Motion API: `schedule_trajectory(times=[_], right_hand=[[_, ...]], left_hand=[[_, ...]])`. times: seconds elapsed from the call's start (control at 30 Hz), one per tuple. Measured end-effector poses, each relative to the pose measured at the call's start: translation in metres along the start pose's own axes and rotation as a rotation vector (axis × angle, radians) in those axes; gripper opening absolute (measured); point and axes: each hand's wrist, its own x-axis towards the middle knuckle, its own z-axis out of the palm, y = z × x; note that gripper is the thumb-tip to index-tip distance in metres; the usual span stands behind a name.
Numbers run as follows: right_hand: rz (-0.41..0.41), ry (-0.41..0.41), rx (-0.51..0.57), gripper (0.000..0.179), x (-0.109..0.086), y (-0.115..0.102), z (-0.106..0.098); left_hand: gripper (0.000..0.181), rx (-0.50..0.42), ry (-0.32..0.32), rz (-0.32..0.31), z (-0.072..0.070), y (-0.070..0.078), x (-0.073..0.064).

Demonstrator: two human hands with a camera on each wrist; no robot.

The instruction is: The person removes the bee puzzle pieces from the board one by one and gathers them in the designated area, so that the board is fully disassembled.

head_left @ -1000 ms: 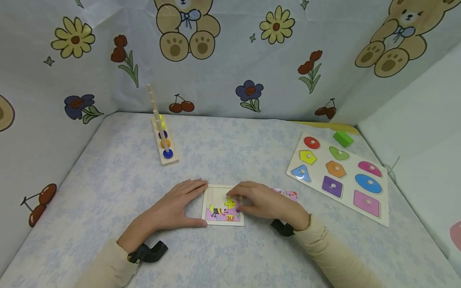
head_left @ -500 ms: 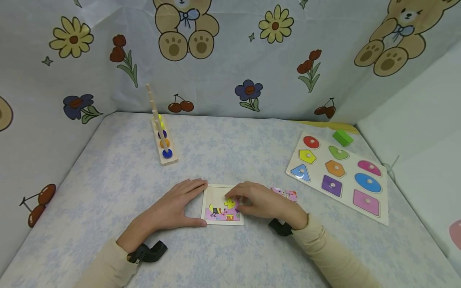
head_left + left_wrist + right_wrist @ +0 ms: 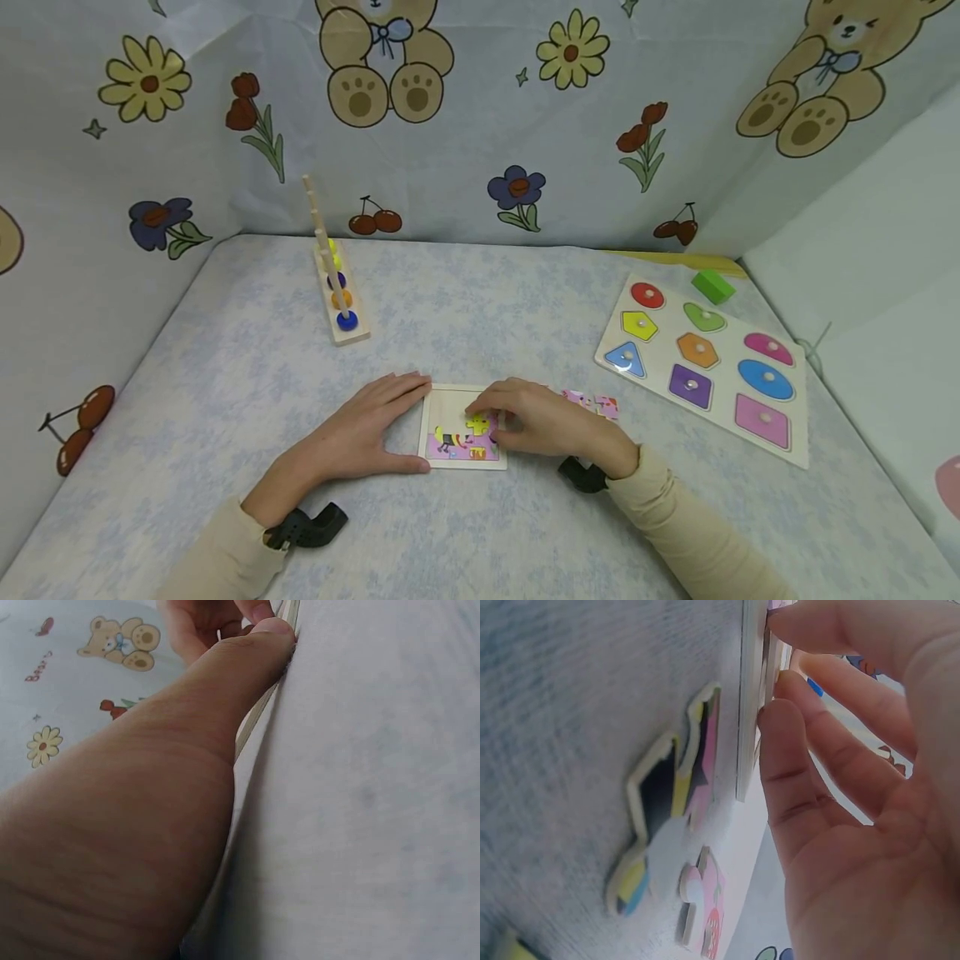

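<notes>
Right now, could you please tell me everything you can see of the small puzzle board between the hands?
The small puzzle board is a shallow, squarish tray with a pale, wood-like frame, lying flat on the table. Pink pieces with yellow and black details cover its near part; the far left part shows bare base. The left hand touches its left corners; the right hand reaches over and partly hides its right side.

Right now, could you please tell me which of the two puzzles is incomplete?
The small framed jigsaw between the left hand and right hand: bare wood shows inside it, whereas the shape board has all nine shapes in place.
</notes>
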Motion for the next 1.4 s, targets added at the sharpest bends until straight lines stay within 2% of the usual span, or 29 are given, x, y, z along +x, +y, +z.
schedule_trajectory(times=[0.43, 0.7, 1.07, 1.4], right_hand=[[-0.051, 0.045, -0.006, 0.034, -0.002, 0.0, 0.0], [-0.018, 0.069, -0.03, 0.034, -0.012, -0.004, -0.008], [0.028, 0.089, -0.038, 0.031, -0.032, 0.0, -0.013], [0.024, 0.109, -0.053, 0.033, -0.049, 0.006, -0.013]], left_hand=[[0.109, 0.001, 0.001, -0.004, -0.001, 0.001, 0.0], [0.11, 0.002, -0.002, -0.008, 0.0, 0.0, 0.0], [0.109, 0.002, 0.0, -0.004, 0.001, 0.0, 0.0], [0.109, -0.004, 0.004, -0.004, 0.0, 0.001, 0.0]])
